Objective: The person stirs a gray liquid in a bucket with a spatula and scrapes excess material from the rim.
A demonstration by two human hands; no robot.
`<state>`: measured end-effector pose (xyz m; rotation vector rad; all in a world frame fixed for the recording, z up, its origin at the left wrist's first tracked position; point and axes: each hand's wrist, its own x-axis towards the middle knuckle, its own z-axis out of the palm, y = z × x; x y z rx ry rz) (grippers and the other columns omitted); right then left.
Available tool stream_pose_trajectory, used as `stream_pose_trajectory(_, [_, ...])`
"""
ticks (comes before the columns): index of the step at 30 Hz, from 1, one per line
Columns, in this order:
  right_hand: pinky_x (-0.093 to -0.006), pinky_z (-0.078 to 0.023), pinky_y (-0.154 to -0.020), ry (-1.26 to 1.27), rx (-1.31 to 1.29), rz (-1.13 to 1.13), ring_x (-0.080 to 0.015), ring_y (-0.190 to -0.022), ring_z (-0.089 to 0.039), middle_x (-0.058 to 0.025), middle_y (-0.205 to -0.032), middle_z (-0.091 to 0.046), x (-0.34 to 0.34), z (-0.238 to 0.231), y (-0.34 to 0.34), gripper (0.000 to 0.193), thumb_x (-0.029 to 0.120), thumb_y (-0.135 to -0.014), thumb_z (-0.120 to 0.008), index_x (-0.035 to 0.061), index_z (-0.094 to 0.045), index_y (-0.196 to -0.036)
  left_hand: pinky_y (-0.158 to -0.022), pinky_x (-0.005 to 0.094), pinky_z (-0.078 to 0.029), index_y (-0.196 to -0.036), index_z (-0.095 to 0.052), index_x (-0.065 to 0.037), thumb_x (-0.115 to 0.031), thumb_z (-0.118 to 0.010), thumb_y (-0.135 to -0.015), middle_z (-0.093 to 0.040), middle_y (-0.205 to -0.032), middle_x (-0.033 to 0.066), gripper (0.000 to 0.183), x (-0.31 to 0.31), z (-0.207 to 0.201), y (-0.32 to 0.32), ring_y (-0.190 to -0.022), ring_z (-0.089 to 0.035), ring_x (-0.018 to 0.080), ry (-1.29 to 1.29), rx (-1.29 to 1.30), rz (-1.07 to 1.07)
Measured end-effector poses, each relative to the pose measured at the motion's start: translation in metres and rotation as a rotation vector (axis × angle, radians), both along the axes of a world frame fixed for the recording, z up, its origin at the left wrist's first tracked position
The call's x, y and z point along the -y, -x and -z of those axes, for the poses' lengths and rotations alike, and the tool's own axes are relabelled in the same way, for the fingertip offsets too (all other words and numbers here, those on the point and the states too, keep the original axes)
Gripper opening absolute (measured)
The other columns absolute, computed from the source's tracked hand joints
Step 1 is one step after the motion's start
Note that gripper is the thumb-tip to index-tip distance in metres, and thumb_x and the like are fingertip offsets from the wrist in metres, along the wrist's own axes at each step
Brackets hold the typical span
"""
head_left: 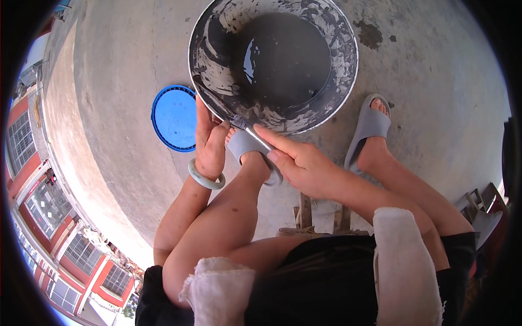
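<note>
A wide round basin (341, 76) with a pale rim stands on the ground in front of me, its inner wall smeared dark grey. Murky dark liquid (293, 60) lies in its bottom. My left hand (209, 144), with a pale bangle (206, 181) at the wrist, is closed at the basin's near left rim; a dark, long shape lies by its fingers, too unclear to name. In my right hand (302, 165) is a slim tool with a silvery shaft (259, 137), forefinger stretched along it. Its greyish tip meets my left fingers near the rim.
A blue round lid (174, 118) lies on the concrete left of the basin. My feet, in grey slippers (372, 126), flank the near side. Wooden legs (304, 212) of a low seat show beneath me. Wet stains (368, 35) mark the ground; red buildings (49, 206) stand far left.
</note>
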<state>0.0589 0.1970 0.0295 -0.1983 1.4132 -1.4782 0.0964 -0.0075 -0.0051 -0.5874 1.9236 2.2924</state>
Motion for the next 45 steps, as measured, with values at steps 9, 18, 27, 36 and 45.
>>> stream_pose_trajectory(9, [-0.0292,-0.047,-0.083,0.071,0.085,0.056,-0.0149,-0.086,-0.058,-0.0101,-0.101,-0.062,0.007,0.014,-0.007,0.048,0.013,-0.097,-0.04,0.0066,-0.033,-0.145,-0.099,0.031,-0.038,-0.15,-0.015,-0.008,0.001,-0.035,-0.081,-0.039,-0.141,0.0076,0.073,0.0,0.0,-0.004,-0.12,-0.045,0.0183,0.003,0.064,0.019])
stream_pose_trajectory(18, [-0.0257,-0.043,-0.058,0.117,0.379,0.109,-0.0084,-0.061,-0.047,-0.0016,-0.071,-0.05,0.018,-0.001,-0.013,0.048,0.017,-0.099,-0.04,0.0095,-0.033,-0.145,-0.073,0.0204,-0.043,-0.149,-0.014,-0.011,0.005,-0.034,-0.083,-0.049,-0.125,0.0084,0.071,0.002,0.002,-0.001,-0.091,-0.051,0.0105,-0.002,0.012,-0.014])
stream_pose_trajectory(27, [-0.0269,-0.043,-0.057,0.125,0.134,0.25,-0.012,-0.06,-0.051,-0.0041,-0.072,-0.054,0.027,0.012,-0.016,0.045,0.021,-0.1,-0.041,0.0109,-0.035,-0.144,-0.082,0.0243,-0.044,-0.149,-0.014,-0.01,0.005,-0.034,-0.084,-0.047,-0.128,0.0095,0.069,0.0,0.003,-0.001,-0.101,-0.052,0.0143,-0.034,0.013,-0.022])
stream_pose_trajectory(36, [-0.0202,-0.033,-0.036,0.194,0.812,0.288,-0.0045,-0.041,-0.033,0.0022,-0.063,-0.04,0.013,-0.005,-0.014,0.048,0.025,-0.103,-0.036,0.0229,-0.024,-0.149,-0.097,0.0308,-0.041,-0.149,-0.015,-0.006,0.007,-0.034,-0.083,-0.043,-0.135,0.0118,0.07,-0.001,0.001,0.001,-0.117,-0.048,0.0201,-0.047,-0.029,-0.03])
stream_pose_trajectory(45, [-0.0229,-0.039,-0.044,0.115,0.383,0.137,-0.0062,-0.047,-0.038,0.0012,-0.06,-0.04,0.014,0.002,-0.016,0.048,0.019,-0.101,-0.038,0.0164,-0.028,-0.148,-0.096,0.0239,-0.037,-0.15,-0.016,-0.007,0.006,-0.033,-0.085,-0.035,-0.147,0.0039,0.069,0.004,-0.004,0.009,-0.121,-0.044,0.0127,0.108,-0.011,-0.068])
